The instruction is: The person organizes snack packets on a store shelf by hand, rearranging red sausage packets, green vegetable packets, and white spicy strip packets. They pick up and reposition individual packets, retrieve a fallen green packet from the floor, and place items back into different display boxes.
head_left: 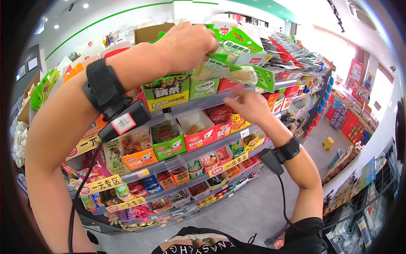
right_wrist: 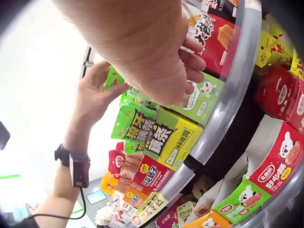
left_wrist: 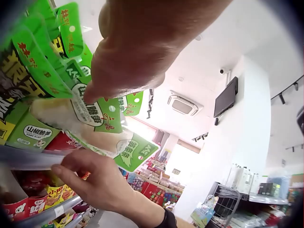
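Note:
At the top shelf, my left hand (head_left: 186,46) pinches a green-and-clear snack packet (left_wrist: 90,107) between thumb and fingers. Another such packet (head_left: 249,76) with pale contents lies tilted below it, sticking out past the shelf front. Behind them stand more green packets (left_wrist: 35,59) in display boxes. The green box (right_wrist: 209,97) and a yellow-green box (right_wrist: 173,137) face the aisle. My right hand (head_left: 251,106) is just below the tilted packet, by the grey shelf edge (head_left: 203,101), its fingers loosely bent with nothing held.
Lower shelves carry boxed snacks, including a red-and-white box (head_left: 201,137) and a green one (head_left: 169,148). Silver packets (head_left: 281,51) are heaped at the top right. Beyond the shelf end, a yellow stool (head_left: 327,143) stands on the grey floor; a wire rack (head_left: 380,190) is at right.

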Available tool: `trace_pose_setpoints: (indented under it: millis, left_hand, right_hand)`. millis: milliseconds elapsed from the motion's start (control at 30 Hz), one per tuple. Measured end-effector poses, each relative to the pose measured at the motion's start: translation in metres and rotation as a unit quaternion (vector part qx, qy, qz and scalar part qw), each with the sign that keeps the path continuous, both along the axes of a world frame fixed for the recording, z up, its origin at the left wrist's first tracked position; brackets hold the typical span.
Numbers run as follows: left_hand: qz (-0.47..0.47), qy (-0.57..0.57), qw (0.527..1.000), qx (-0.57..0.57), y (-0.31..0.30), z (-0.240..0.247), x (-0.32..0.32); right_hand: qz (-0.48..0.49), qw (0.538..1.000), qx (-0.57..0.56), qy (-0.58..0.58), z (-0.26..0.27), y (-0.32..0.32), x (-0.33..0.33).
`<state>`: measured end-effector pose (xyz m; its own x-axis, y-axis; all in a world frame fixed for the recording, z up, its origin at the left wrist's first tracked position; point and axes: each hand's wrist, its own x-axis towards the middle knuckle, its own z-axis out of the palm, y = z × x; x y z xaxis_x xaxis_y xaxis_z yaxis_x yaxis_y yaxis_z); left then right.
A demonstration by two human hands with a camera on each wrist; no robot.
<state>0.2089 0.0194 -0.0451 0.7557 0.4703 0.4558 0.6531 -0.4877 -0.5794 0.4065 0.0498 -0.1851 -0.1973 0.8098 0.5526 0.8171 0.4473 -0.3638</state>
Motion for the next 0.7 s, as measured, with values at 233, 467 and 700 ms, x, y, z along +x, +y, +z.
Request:
trace_pose_setpoints:
  millis: [233, 467, 700]
  left_hand:
    - [-0.013, -0.043, 0.998, 0.047, 0.002, -0.005, -0.008]
    - [0.049, -0.051, 0.997, 0.024, 0.001, -0.002, -0.003]
    - [0.058, -0.019, 0.997, -0.041, 0.004, -0.003, -0.009]
  right_hand:
    - [0.16, 0.913, 0.091, 0.365, 0.019, 0.017, 0.012]
    - [0.188, 0.931, 0.098, 0.296, 0.086, 0.021, -0.017]
    - [0.244, 0.952, -0.029, 0.182, 0.113, 0.029, -0.008]
